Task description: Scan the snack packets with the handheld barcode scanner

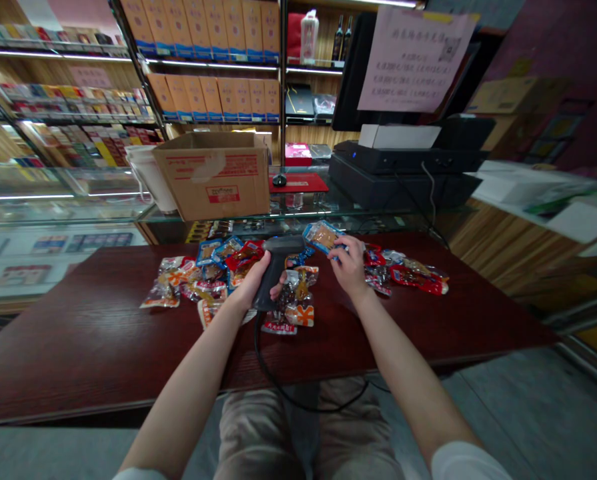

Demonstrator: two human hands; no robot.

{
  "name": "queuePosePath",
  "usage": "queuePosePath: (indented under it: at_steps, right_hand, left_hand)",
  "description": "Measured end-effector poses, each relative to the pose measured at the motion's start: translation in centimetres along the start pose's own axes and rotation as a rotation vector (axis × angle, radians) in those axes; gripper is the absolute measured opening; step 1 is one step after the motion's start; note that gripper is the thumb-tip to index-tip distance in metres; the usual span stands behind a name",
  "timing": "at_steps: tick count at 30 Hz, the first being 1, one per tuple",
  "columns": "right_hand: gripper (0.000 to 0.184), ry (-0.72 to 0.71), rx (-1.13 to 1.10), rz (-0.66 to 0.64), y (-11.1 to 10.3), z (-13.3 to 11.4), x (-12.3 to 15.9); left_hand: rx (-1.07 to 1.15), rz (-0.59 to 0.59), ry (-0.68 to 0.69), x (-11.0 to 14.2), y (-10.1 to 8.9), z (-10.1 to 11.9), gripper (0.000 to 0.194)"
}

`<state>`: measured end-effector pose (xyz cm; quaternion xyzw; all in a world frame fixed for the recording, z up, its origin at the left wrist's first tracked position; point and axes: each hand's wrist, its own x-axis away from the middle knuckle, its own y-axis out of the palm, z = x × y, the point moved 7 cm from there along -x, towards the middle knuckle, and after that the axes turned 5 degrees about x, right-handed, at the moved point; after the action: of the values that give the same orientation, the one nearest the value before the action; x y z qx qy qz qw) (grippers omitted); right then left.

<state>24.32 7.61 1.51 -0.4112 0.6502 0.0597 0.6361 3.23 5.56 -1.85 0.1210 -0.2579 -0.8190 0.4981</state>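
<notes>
My left hand (251, 283) is wrapped round the grip of a black barcode scanner (273, 270), whose head tilts toward the right. A black cable (273, 377) runs from the bottom of its grip over the table edge. Between the fingers of my right hand (348, 263) is a snack packet (323, 236) with a blue border and a tan filling, raised in front of the scanner. A pile of packaged snacks (212, 288) in clear, red and blue wrappers lies around and under my left hand. A second group of snack packets (411, 272) lies right of my right hand.
The dark red table (113, 333) carries the packets. Behind it, an open cardboard box (221, 180) stands on a glass counter beside a white container (153, 177). A monitor with a paper sign (415, 60) and a black cash drawer (393, 173) are at back right.
</notes>
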Motion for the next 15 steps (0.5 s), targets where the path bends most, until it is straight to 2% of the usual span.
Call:
queuePosePath:
  at_steps: [6,15]
  right_hand:
    - [0.023,-0.074,-0.029,-0.007,0.48,-0.98,0.12]
    - [0.022,-0.048,-0.043,-0.031,0.76,-0.48,0.23]
  left_hand:
    - [-0.006,0.073,0.039,-0.28,-0.49,0.04,0.061]
    - [0.042,0.083,0.087,-0.19,-0.20,0.51,0.060]
